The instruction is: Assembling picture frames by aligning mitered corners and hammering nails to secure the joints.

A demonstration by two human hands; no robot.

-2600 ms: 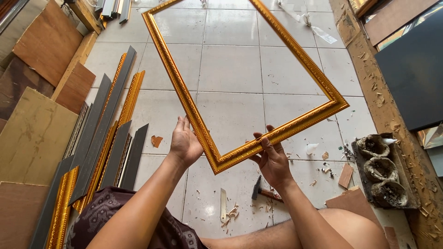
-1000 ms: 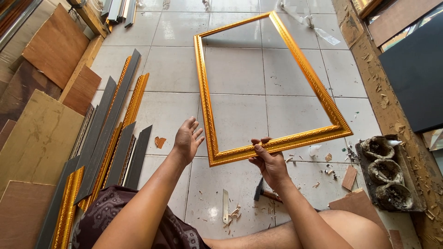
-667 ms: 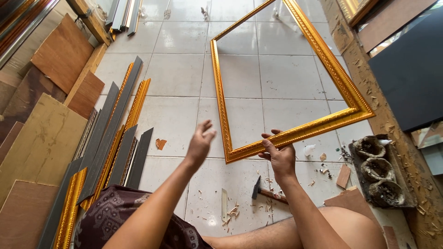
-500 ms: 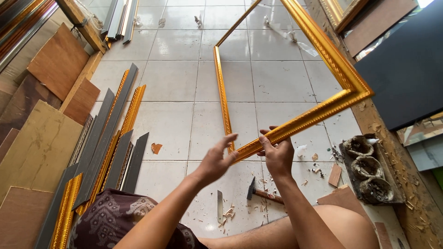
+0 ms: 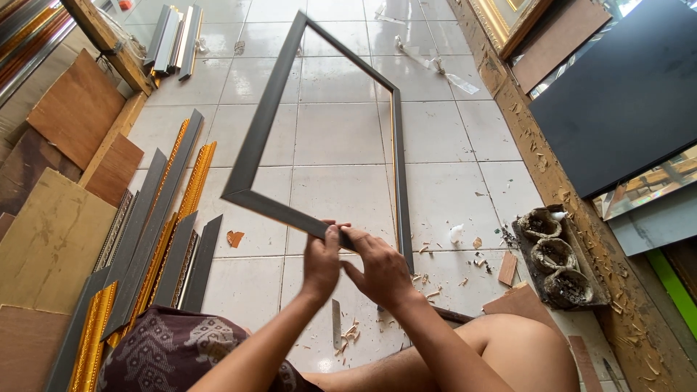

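**A:** Where does the work stand, from your view?

**B:** I see the frame (image 5: 319,138) whole: four sides joined at the corners, held up off the floor (image 5: 341,131) with its grey back toward me. So the joining looks done, in my judgement. What I read as left is checking or finishing; nothing is fitted inside it, and loose strips (image 5: 156,225) of gold and grey moulding lie on the tiles at the left, beside wooden boards (image 5: 51,239).

**A:** And the frame itself, where is it?

**B:** In the air in front of me, tilted, its near bottom rail at my hands and the far corner up toward the top of the view.

**A:** The hands?

**B:** Both are on that near rail, close together. My left hand (image 5: 321,261) is closed round it, fingers wrapped over the top. My right hand (image 5: 381,268) grips just beside it, thumb toward the left one, fingers curled over the rail by the near right corner.

**A:** Anything small nearby?

**B:** Wood chips (image 5: 428,279) on the tiles below, and a tray (image 5: 555,254) of pots to the right.
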